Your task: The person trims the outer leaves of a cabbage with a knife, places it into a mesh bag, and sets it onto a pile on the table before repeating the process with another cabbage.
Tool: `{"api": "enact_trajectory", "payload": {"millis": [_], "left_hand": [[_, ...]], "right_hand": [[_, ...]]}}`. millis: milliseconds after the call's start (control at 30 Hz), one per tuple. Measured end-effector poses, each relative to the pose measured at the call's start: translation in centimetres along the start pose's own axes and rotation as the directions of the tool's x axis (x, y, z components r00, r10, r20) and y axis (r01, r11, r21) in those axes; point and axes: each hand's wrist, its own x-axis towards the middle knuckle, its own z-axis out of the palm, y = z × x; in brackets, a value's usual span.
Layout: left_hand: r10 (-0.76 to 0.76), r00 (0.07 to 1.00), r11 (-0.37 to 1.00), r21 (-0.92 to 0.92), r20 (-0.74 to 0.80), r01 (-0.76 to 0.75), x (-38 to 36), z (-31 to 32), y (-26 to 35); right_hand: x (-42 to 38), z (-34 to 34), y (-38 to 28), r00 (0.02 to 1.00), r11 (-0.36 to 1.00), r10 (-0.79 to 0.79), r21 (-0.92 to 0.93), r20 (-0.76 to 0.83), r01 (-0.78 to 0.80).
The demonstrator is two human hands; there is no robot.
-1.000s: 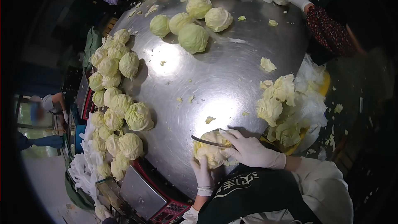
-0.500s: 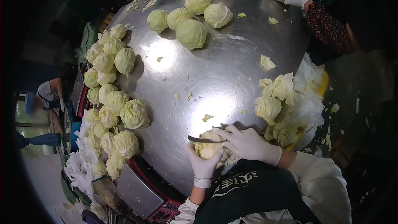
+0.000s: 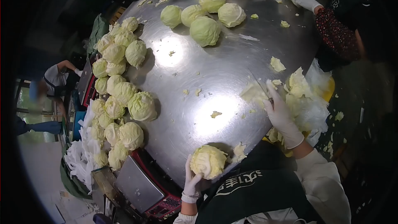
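Observation:
My left hand, in a white glove, grips the side of a pale green cabbage at the table's near edge. The cabbage's outer leaves look crinkled and partly trimmed. Farther out and to the right, my gloved right hand is closed around a knife, its thin blade pointing away from me. A loose leaf, smeared by motion, shows beside the blade. Close to the cabbage lies a torn leaf piece.
Whole cabbages line the left side of the metal table; several more stand at the back. Discarded leaves pile up at the right edge with plastic. A red scale sits at lower left. Co-workers' gloved hands are across the table.
My right hand has moved from the cabbage out to the right with the knife, and a leaf is now beside it. The cabbage has been turned in my left hand. The view has shifted slightly.

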Motion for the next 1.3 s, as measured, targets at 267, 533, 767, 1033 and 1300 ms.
{"api": "enact_trajectory", "payload": {"millis": [267,533,767,1033,1300], "left_hand": [[0.318,0.936,0.757,0.635,-0.151,-0.155,3.0,5.1,-1.1],[0.479,0.875,0.404,0.869,0.065,-0.286,4.6,8.3,0.3],[0.462,0.884,0.361,0.896,0.069,-0.259,4.8,8.3,0.6],[0.484,0.856,0.17,0.94,0.184,-0.297,3.8,9.4,0.3],[0.439,0.853,0.032,0.944,0.283,-0.329,3.6,10.5,0.6]], "right_hand": [[-6.4,-1.5,-4.9,0.761,0.887,-0.332,-0.089,0.558,0.452],[-9.2,-3.4,-5.8,0.604,0.846,-0.138,-0.223,0.785,0.484],[-8.9,-3.9,-4.7,0.609,0.83,-0.145,-0.239,0.779,0.504],[-5.1,-3.9,-2.4,0.944,0.968,-0.204,-0.087,0.258,0.233],[-6.8,1.3,-5.7,0.784,0.885,-0.424,0.023,0.453,0.465]]}}
